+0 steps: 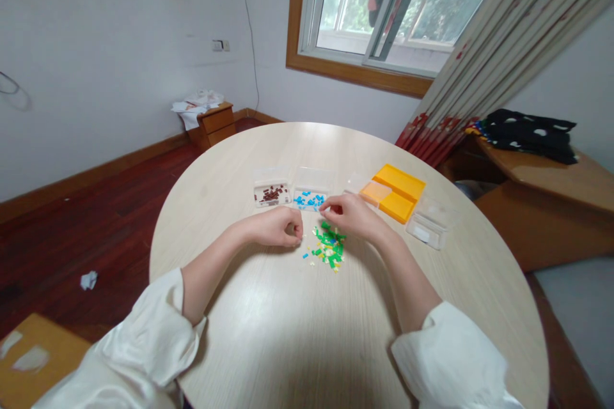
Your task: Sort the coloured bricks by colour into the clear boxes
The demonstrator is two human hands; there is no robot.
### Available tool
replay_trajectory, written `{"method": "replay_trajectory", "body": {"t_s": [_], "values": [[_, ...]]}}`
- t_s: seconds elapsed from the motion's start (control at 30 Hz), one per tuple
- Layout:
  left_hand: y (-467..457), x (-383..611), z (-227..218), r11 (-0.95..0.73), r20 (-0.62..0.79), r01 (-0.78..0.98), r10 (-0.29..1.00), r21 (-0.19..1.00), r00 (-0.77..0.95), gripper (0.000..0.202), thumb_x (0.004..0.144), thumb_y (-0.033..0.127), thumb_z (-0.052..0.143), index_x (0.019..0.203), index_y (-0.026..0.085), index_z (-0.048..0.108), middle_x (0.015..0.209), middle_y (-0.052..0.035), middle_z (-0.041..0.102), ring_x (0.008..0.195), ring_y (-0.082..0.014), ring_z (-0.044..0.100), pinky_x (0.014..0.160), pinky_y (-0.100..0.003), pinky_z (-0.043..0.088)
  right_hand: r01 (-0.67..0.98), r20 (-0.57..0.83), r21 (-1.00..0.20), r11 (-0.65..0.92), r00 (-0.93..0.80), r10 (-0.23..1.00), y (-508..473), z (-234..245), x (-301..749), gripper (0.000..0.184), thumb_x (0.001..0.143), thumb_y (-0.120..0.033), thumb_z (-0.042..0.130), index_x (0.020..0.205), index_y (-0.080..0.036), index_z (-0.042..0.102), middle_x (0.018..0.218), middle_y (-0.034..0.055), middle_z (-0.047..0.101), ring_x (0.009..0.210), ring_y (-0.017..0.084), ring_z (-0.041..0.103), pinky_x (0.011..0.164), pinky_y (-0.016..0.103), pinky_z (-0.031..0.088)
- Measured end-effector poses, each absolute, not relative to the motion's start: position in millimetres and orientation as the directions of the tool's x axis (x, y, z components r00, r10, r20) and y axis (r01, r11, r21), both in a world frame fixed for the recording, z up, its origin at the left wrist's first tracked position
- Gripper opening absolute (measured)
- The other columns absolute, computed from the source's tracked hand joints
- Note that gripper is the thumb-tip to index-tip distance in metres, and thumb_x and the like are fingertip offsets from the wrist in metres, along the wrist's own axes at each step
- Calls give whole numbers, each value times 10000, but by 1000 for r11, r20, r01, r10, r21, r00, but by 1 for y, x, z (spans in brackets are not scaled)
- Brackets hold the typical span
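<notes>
Fingers (pixel 329 203) of the right hand (pixel 355 217) bent toward the thumb at the near right corner of a clear box (pixel 296 208) of blue pieces (pixel 311 199); the left hand (pixel 275 227) is curled, thumb toward forefinger, its side toward the table (pixel 268 339). Whether either hand grips a piece, or the fingertips meet, cannot be told at this size. The bent fingers would suit parts so small.

The loose pile (pixel 329 248), mostly green with some yellow and pale pieces, lies midway between the table's left and right edges, between the forearms, probably so that both hands reach it easily. One blue piece (pixel 306 256) lies apart on its left.

The boxes stand beyond the pile, toward the far edge: brown pieces (pixel 272 193) in the left one (pixel 258 205), blue beside it. Their walls presumably prevent scattering and mixing. The orange case (pixel 407 180) and another clear box (pixel 434 244) lie nearer the right edge, apparently clear of the working area.
</notes>
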State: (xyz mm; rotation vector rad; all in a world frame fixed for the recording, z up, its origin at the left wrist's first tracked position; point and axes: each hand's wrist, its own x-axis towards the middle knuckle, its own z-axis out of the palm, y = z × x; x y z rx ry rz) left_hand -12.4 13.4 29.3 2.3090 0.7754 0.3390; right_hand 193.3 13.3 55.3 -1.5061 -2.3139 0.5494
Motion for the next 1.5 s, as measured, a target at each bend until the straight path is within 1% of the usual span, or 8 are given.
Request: {"method": "replay_trajectory", "body": {"t_s": [0.2, 0.37, 0.53, 0.87, 1.23, 1.37, 1.43, 1.5], "values": [[16, -14, 29, -569, 65, 420, 644, 707, 762, 80, 701, 95, 577, 697, 130, 649, 736, -20, 621, 707, -118, 545, 671, -233, 415, 775, -124, -470, 422, -532, 838, 8, 58, 193, 185, 707, -119, 526, 745, -122, 706, 578, -1, 588, 513, 77, 445, 493, 190, 304], [25, -8, 18, -576, 450, 496, 817, 650, 360, 84, 767, 130, 571, 739, 140, 649, 788, -31, 597, 760, -135, 539, 697, -256, 414, 765, -257, -459, 451, -601, 757, -1, 64, 182, 181, 666, -76, 537, 715, -136, 701, 572, -10, 591, 498, 68, 449, 477, 179, 306], [34, -2, 6, -563, 620, 638, 767, 526, 166, 77, 792, 145, 582, 762, 153, 653, 798, -40, 586, 817, -169, 533, 749, -304, 407, 777, -319, -369, 511, -622, 715, -10, 63, 167, 143, 633, -89, 587, 689, -161, 698, 578, -6, 608, 497, 72, 468, 480, 185, 307], [41, 2, -7, -578, 661, 725, 715, 374, 229, 72, 796, 137, 593, 762, 159, 653, 818, -47, 606, 824, -189, 520, 752, -327, 390, 789, -321, -250, 562, -615, 721, -18, 62, 154, 143, 645, -126, 608, 731, -184, 706, 671, 20, 666, 578, 108, 531, 501, 202, 294], [45, 1, -9, -579, 659, 736, 711, 350, 246, 117, 805, 173, 600, 692, 171, 630, 782, -33, 607, 792, -184, 508, 721, -320, 370, 786, -347, -255, 564, -618, 705, -20, 64, 151, 176, 656, -94, 543, 710, -162, 696, 646, 29, 655, 548, 102, 509, 500, 204, 287], [42, 1, -5, -558, 644, 746, 729, 363, 232, 123, 807, 178, 579, 690, 169, 613, 790, -40, 601, 801, -189, 506, 734, -329, 372, 783, -358, -331, 527, -621, 698, -17, 67, 156, 149, 668, -96, 546, 690, -146, 685, 615, 20, 633, 527, 90, 484, 495, 197, 286], [39, 2, -2, -549, 628, 745, 744, 379, 229, 116, 791, 158, 568, 678, 167, 596, 789, -41, 593, 803, -188, 505, 746, -331, 376, 760, -263, -392, 518, -632, 729, -14, 70, 162, 158, 687, -91, 532, 687, -142, 682, 591, 6, 611, 518, 82, 464, 506, 193, 290], [34, 3, 3, -556, 600, 734, 758, 391, 254, 98, 748, 133, 571, 655, 164, 571, 771, -39, 582, 795, -187, 505, 747, -330, 379, 732, -51, -437, 523, -600, 798, -9, 73, 169, 180, 719, -95, 515, 718, -143, 688, 593, -2, 600, 531, 82, 458, 534, 194, 303]]}}
